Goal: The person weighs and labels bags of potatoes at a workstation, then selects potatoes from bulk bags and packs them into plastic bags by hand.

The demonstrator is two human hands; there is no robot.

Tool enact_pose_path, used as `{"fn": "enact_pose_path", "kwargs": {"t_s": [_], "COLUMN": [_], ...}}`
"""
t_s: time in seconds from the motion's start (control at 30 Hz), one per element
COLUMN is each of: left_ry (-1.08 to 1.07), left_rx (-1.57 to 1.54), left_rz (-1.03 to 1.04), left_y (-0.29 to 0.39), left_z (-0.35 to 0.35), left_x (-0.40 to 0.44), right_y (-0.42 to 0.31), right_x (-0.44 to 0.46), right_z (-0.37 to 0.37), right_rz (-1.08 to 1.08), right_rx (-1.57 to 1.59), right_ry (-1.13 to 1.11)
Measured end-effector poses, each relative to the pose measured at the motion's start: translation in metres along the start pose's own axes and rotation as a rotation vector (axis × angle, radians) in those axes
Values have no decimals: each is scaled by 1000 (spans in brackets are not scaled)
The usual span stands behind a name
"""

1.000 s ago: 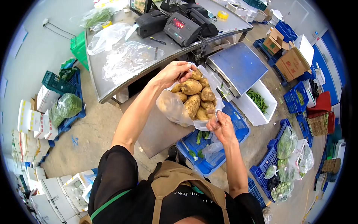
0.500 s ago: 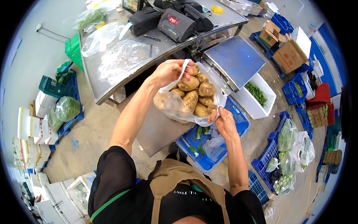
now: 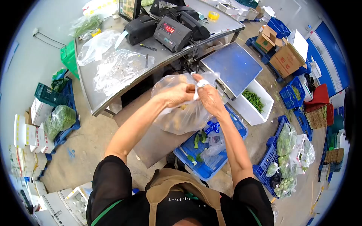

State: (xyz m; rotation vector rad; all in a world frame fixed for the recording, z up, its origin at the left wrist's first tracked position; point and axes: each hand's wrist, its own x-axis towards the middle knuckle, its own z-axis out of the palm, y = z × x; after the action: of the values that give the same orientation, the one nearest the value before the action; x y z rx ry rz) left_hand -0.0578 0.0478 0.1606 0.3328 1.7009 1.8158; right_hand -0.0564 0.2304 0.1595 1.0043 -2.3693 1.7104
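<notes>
A clear plastic bag (image 3: pixel 175 122) of potatoes sits in front of me, its mouth gathered at the top. The potatoes show only as blurred brown shapes through the plastic. My left hand (image 3: pixel 180 95) pinches one handle of the bag. Right against it, my right hand (image 3: pixel 209 98) is closed around the other twisted white plastic end. The two hands meet above the bag, and their fingers partly hide the bag's neck. Just beyond my right hand lies a scale with a blue-grey platform (image 3: pixel 235 67).
A metal table (image 3: pixel 88 84) carries the scale's red-lit display (image 3: pixel 172 34) and loose plastic bags (image 3: pixel 120 69). A blue crate (image 3: pixel 205 171) with leaves and plastic stands below my right arm. Green beans (image 3: pixel 253 100) fill a white box. Bagged vegetables (image 3: pixel 287 139) lie at right.
My hands have come together from the two sides of the bag, drawing its open mouth closed over the potatoes. The figures on the red display have changed.
</notes>
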Motion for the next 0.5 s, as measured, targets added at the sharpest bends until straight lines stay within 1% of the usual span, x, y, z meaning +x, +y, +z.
{"fn": "enact_pose_path", "kwargs": {"t_s": [0.03,0.07,0.13,0.2,0.3,0.33,0.37,0.4,0.43,0.47,0.5], "left_ry": [-2,40,23,31,256,399,438,556,672,743,815], "left_rx": [-20,-231,-314,-419,-207,-233,-241,-329,-413,-410,-411], "left_rz": [-33,98,76,52,-46,-45,-23,-82,-141,-200,-259], "left_y": [0,-10,-7,-5,-1,-10,-31,-46,-60,-79,-96], "left_z": [5,7,-4,-11,-32,-44,-73,-87,-98,-108,-116], "left_x": [1,7,7,7,22,34,54,63,72,84,96], "right_y": [5,11,23,39,75,65,83,99,93,95,118], "right_x": [9,18,30,31,23,14,-7,-31,-52,-71,-100], "right_z": [-1,-2,-6,-6,-3,0,-2,-2,13,38,45], "right_rz": [-25,99,302,396,372,470,509,543,681,759,571], "right_rx": [-21,65,314,423,371,429,613,797,899,1012,990], "right_ry": [-52,-132,-156,-154,-109,117,250,386,516,725,527]}}
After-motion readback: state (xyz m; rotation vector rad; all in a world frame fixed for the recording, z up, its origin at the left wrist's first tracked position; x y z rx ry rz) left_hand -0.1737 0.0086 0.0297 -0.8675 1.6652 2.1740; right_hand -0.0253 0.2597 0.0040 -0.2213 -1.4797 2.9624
